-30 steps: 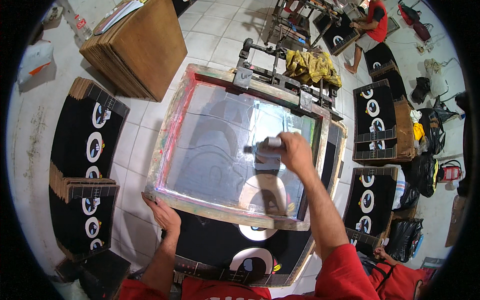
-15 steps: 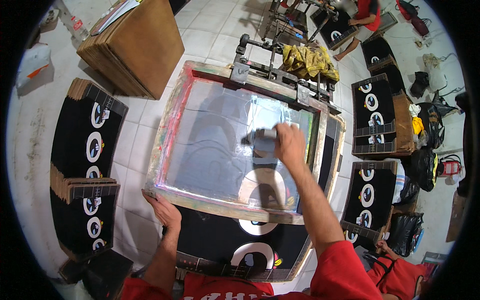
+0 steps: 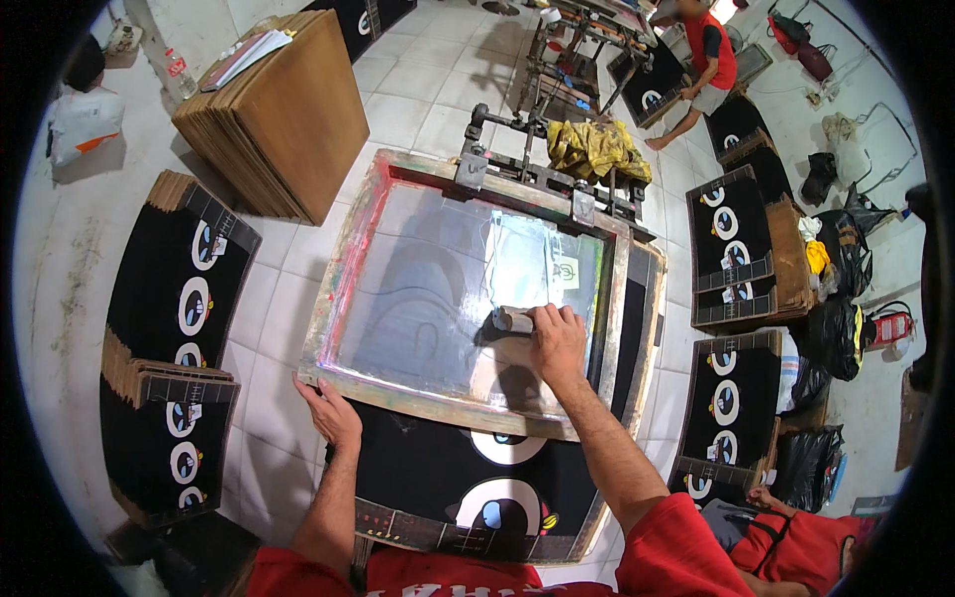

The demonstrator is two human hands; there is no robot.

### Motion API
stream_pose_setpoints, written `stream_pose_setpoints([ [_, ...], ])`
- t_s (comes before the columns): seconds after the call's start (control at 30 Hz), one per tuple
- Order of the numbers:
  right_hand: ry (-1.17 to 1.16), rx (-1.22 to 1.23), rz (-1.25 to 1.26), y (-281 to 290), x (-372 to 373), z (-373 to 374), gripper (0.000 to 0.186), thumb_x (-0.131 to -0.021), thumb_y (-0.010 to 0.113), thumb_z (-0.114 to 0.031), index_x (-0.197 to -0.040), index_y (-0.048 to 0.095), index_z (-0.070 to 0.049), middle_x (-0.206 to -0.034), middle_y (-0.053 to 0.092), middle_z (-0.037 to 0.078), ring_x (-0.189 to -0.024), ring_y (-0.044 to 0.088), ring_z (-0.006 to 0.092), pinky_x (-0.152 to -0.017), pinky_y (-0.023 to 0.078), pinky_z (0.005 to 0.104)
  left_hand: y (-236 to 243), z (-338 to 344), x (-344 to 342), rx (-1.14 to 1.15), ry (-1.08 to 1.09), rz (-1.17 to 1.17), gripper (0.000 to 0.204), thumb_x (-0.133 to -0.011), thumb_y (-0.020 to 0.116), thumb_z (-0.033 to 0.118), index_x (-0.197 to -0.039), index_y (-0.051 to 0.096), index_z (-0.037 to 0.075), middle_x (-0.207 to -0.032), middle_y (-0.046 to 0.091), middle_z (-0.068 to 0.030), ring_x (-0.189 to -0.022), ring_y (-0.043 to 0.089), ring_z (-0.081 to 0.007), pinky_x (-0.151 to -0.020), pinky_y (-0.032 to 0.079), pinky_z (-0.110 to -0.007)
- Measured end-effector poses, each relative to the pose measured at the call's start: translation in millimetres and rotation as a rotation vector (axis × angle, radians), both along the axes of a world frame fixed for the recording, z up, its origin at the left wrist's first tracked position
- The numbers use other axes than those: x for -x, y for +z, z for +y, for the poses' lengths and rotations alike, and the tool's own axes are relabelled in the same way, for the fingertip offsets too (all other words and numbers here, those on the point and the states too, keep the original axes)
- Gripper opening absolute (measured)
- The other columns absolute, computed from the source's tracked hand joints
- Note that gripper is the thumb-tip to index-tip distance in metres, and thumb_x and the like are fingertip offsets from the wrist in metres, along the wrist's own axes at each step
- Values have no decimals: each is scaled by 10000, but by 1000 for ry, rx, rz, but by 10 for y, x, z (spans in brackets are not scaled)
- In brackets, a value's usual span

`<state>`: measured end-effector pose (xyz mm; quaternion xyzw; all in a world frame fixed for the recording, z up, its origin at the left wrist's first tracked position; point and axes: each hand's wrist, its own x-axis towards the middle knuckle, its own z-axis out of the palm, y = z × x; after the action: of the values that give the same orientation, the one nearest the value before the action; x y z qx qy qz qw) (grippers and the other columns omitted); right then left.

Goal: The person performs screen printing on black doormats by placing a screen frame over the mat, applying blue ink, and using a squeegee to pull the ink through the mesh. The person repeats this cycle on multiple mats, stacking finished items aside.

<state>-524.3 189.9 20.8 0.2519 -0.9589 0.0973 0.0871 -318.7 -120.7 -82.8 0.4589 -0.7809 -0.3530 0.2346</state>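
Observation:
A wooden-framed printing screen (image 3: 331, 289) lies over a black sheet printed with white rings and small coloured shapes (image 3: 398, 453). My left hand (image 3: 333, 416) is at the frame's near left corner, its fingers and thumb against the wood. With my right hand (image 3: 559, 343) I grip a squeegee (image 3: 514, 320), its handle jutting left from my fist. The squeegee is over the mesh, right of the middle, near a pale wet-looking strip (image 3: 519, 254). Its blade is mostly hidden by my hand and shadow. The sheet's near part sticks out below the frame.
Metal hinge clamps (image 3: 471, 171) hold the frame's far side, with a yellow stained cloth (image 3: 597, 151) behind. Stacked printed boards stand left (image 3: 174, 298) and right (image 3: 731, 398). A brown board stack (image 3: 288, 109) is at far left. One person (image 3: 708, 60) works beyond; another (image 3: 801, 542) is lower right.
My right hand has drawn the squeegee toward me across the mesh, slightly left. My left hand stays at the frame corner. The head view has shifted, and the far person has changed posture.

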Motion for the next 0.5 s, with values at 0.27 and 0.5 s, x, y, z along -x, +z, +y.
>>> stream_pose_setpoints([
  [0.27,-79,360,128,27,-296,-43,434,-736,640,88,-1126,697,-94,-1149,694,84,-1140,614,344,-954,505,455,-111,-297,-79,-490,-10,329,558,-1049,574,206,-1547,361,70,-1223,657,-142,-1050,629,-232,-905,481,-403],
  [0.5,-174,464,169,190,-1170,53,631,-680,608,158,-1245,692,-110,-1318,688,55,-1270,581,377,-1060,500,461,258,-525,-22,-871,114,325,536,-946,675,158,-1450,494,139,-1252,630,-10,-1019,571,-129,-847,387,-310],
])
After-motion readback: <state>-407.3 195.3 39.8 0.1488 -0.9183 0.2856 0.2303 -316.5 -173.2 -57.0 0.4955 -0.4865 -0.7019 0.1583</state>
